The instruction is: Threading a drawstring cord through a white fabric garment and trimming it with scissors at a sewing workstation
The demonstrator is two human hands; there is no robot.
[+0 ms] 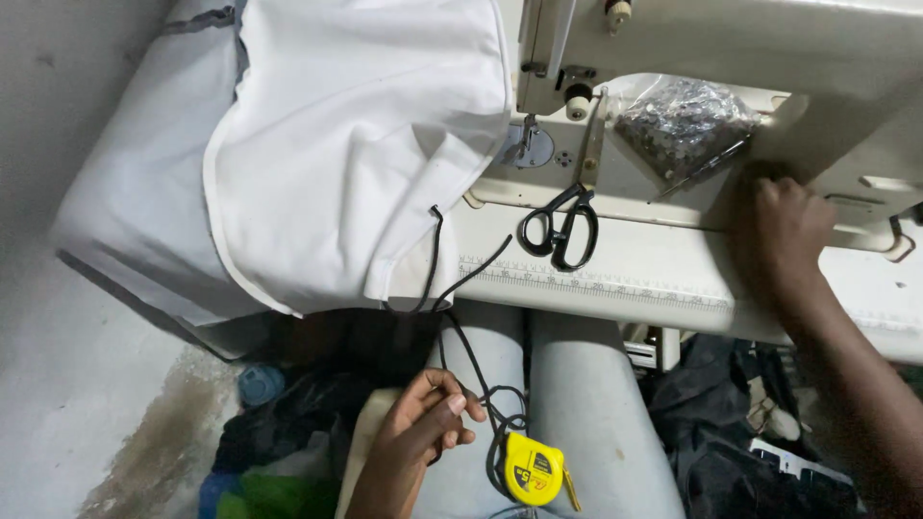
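Black cord (pixel 468 358) is what I have in hand: it runs from under the white fabric (pixel 356 144) on the sewing table (pixel 654 264), drops over the table edge, and passes down across my lap to my left hand (pixel 423 423). That hand pinches it between thumb and curled fingers, a narrow grip closed on the cord just above where it loops near the yellow tape measure (pixel 532 469) lying on my thigh. My right hand (pixel 784 231) rests flat-ish on the table beside a clear bag of small dark pieces (pixel 685 123); I cannot tell whether its fingers grasp anything, since they are in shadow. Black scissors (pixel 561 226) lie on the table between the fabric and that hand, near the sewing machine (pixel 673 38) foot.

To handle the cord well, I judge I should keep the pinch light and close to the slack loop, so it feeds without snagging on the tape measure. The loops near my thigh look likely to tangle, so drawing them straight along my leg seems wise. The fabric hangs over the table edge and could slide if the cord pulls hard.
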